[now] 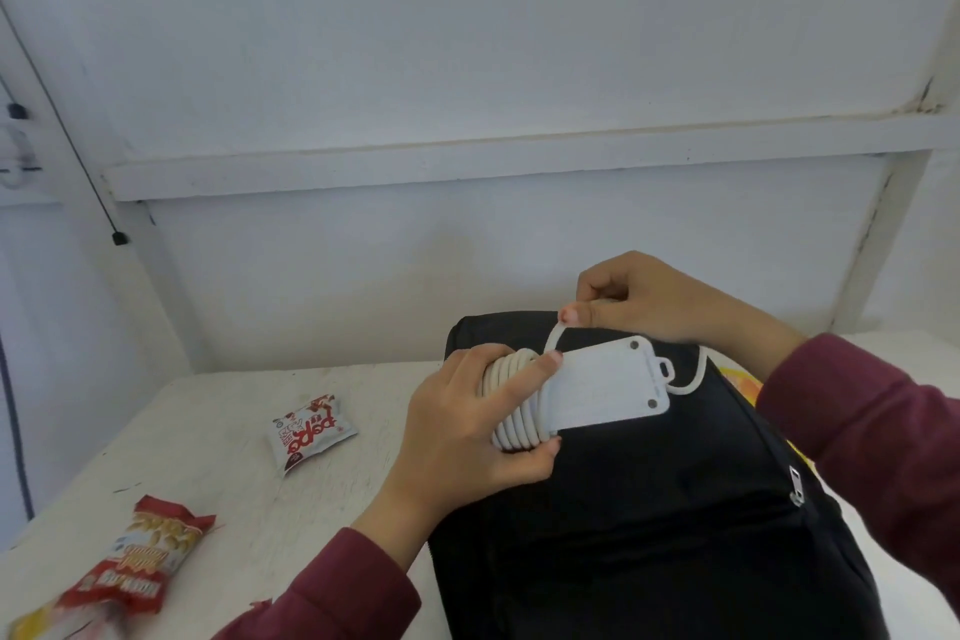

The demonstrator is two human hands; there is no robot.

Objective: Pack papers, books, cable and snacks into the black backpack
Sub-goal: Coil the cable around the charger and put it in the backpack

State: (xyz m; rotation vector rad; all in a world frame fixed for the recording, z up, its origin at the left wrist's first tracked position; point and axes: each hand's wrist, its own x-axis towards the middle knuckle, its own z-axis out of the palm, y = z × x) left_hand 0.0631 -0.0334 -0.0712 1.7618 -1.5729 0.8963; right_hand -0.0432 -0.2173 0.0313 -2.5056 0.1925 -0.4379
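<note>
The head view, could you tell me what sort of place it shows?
Probably a plain room in a home or dormitory, not a workshop: a worn white-painted table against a bare whitewashed wall, with a built-in white ledge above it and a thin black cord hanging at left.

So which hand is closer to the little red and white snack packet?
Left. The left hand grips the white cable just beside the packet; the right hand is farther, above the backpack.
</note>
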